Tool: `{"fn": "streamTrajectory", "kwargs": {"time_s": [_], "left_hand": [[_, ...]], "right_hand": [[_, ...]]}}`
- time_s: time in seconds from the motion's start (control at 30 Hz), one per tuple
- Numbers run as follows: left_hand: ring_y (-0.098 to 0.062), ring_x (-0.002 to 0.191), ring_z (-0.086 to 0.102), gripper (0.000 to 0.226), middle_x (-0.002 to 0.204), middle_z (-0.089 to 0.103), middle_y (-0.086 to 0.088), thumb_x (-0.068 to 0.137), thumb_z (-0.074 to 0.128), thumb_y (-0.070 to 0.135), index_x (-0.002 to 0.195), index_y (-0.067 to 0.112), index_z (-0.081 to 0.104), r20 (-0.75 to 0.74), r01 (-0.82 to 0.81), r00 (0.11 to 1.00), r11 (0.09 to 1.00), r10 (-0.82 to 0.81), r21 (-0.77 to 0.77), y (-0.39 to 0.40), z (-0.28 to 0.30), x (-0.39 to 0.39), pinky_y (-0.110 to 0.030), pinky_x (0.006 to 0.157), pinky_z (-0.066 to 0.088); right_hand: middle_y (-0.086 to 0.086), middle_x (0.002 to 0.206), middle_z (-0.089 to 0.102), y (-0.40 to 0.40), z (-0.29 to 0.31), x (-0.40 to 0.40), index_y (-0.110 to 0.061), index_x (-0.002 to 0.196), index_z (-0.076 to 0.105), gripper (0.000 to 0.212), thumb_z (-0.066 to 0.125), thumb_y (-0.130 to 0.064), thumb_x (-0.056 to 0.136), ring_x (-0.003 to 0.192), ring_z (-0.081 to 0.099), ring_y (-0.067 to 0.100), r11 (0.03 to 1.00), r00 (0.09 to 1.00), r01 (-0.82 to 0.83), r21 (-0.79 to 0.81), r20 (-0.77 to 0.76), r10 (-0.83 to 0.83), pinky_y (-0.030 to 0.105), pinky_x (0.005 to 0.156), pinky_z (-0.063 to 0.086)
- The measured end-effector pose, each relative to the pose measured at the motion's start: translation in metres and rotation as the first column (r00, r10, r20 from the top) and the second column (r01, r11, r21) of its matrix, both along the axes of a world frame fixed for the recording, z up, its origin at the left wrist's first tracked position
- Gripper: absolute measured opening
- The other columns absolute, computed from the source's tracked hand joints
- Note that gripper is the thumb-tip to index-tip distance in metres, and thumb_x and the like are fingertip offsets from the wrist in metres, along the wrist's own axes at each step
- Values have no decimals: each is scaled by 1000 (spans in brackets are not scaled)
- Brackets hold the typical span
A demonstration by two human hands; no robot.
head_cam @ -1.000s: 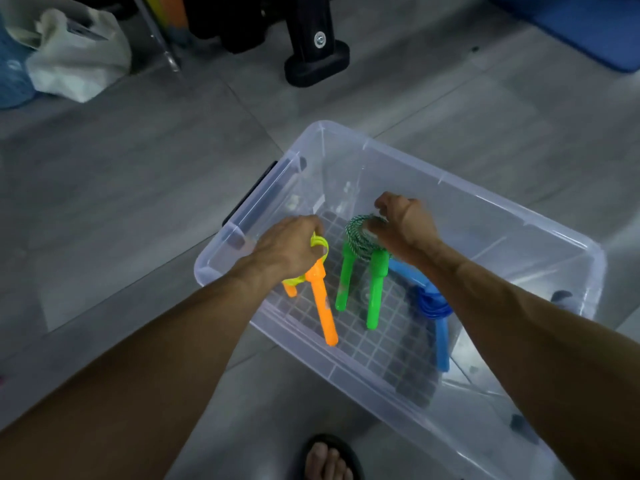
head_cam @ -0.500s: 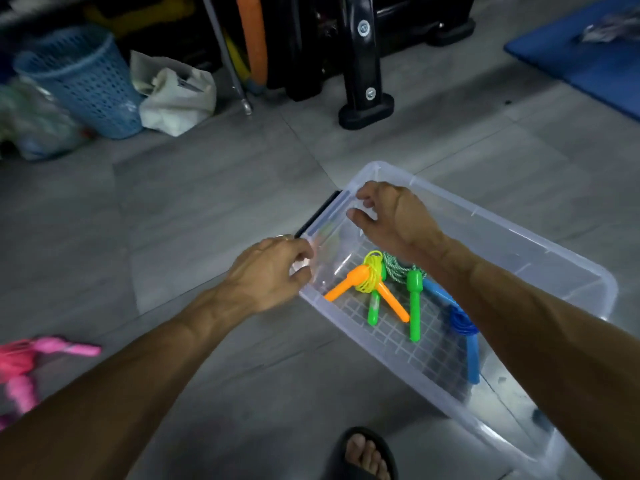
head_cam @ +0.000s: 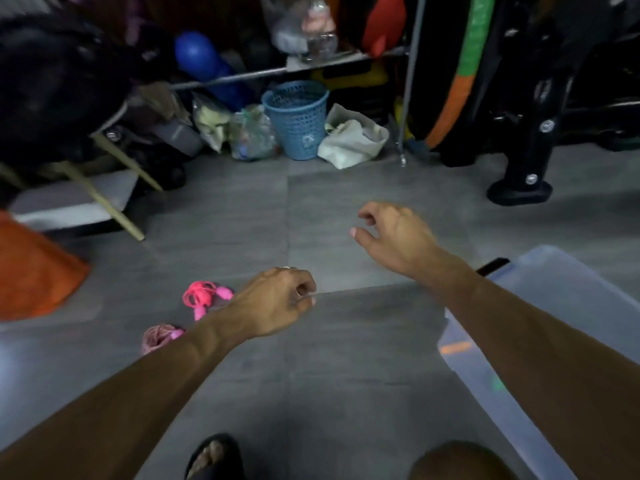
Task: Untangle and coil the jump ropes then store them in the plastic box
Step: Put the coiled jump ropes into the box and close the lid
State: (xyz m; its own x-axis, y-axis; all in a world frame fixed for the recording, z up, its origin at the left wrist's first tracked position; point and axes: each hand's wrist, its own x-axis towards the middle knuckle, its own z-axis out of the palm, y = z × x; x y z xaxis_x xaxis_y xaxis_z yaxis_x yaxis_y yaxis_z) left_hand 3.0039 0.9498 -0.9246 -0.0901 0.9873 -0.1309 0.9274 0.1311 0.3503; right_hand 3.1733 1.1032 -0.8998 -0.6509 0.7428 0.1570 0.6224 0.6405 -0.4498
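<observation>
Reaching: both hands are out over the floor (head_cam: 346, 358), away from the box (head_cam: 568, 292), and neither carries a rope.
Left hand (head_cam: 273, 301): fingers curled in loosely, nothing between them that I can make out; it hangs just beside the pink rope (head_cam: 202, 296).
Right hand (head_cam: 394, 233): loose, fingers half bent, holding nothing, above bare floor between the pink rope and the box.
Pink rope: lying on the floor well apart from the box, in a bright loop with handles; a paler pink bundle (head_cam: 156, 337) sits near it, partly hidden by the left forearm. I cannot tell whether the two are one rope or separate.
Box: clear plastic, at the right edge; an orange smear and a green one show through its wall, probably ropes already stored.
Risk, snag: if the two pink pieces are joined, lifting one would likely drag the other and tighten the knot.
Risk, grab: everything is blurred with motion, so a hasty snatch may catch only a strand and let the loop spill open.
Risk, foot: a sandalled foot (head_cam: 213, 457) stands close by; a trailing cord could catch under it.
Risk, clutter: a basket (head_cam: 298, 119) and bags lie beyond the rope, where a swung handle might hook.
</observation>
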Motion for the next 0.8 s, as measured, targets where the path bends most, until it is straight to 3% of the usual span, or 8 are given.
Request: {"fn": "streamTrajectory", "kwargs": {"time_s": [0.1, 0.27, 0.47, 0.63, 0.7, 0.8], "left_hand": [[-11, 91, 62, 15, 95, 67, 10, 83, 61, 33, 97, 27, 64, -24, -89, 996, 996, 89, -10, -34, 6, -54, -29, 82, 49], [-10, 81, 66, 24, 85, 68, 12, 73, 52, 33, 90, 24, 67, 64, -282, 957, 959, 282, -17, -85, -20, -145, -24, 74, 49], [-8, 71, 60, 12, 74, 64, 14, 70, 49, 39, 78, 35, 57, 182, -539, 827, 842, 533, -20, -124, -121, -240, -19, 66, 43], [-4, 66, 58, 21, 71, 64, 11, 75, 45, 44, 71, 31, 60, 237, -584, 785, 812, 572, -24, -146, -213, -302, -29, 68, 50], [-6, 70, 61, 17, 73, 65, 12, 73, 49, 40, 74, 29, 63, 257, -656, 726, 755, 638, -21, -151, -240, -319, -28, 68, 50], [-19, 87, 61, 27, 91, 63, 3, 71, 56, 34, 95, 25, 66, 222, -736, 665, 676, 713, 35, -160, -271, -341, -29, 73, 48]], "right_hand": [[7, 116, 62, -19, 9, -66, -16, 121, 56, 39, 55, -40, 90, 107, 58, 26, 994, 994, -107, -5, 13, 107, 35, 90, 47], [5, 115, 63, -47, -14, -183, -16, 117, 57, 37, 56, -39, 89, 107, 58, 25, 965, 965, -261, -7, 20, 261, 36, 90, 47], [6, 116, 63, -65, -115, -314, -15, 118, 58, 37, 58, -36, 88, 110, 58, 26, 926, 924, -363, -103, 89, 372, 35, 91, 46], [10, 117, 63, -67, -211, -408, -12, 118, 59, 41, 61, -36, 85, 112, 57, 28, 899, 896, -390, -197, 145, 420, 35, 94, 44], [10, 117, 63, -68, -245, -436, -12, 118, 58, 42, 63, -37, 84, 112, 57, 28, 891, 884, -401, -214, 164, 438, 35, 94, 44], [12, 119, 62, -72, -283, -467, -12, 119, 58, 47, 64, -41, 83, 113, 57, 29, 891, 876, -404, -207, 192, 442, 35, 93, 44]]}}
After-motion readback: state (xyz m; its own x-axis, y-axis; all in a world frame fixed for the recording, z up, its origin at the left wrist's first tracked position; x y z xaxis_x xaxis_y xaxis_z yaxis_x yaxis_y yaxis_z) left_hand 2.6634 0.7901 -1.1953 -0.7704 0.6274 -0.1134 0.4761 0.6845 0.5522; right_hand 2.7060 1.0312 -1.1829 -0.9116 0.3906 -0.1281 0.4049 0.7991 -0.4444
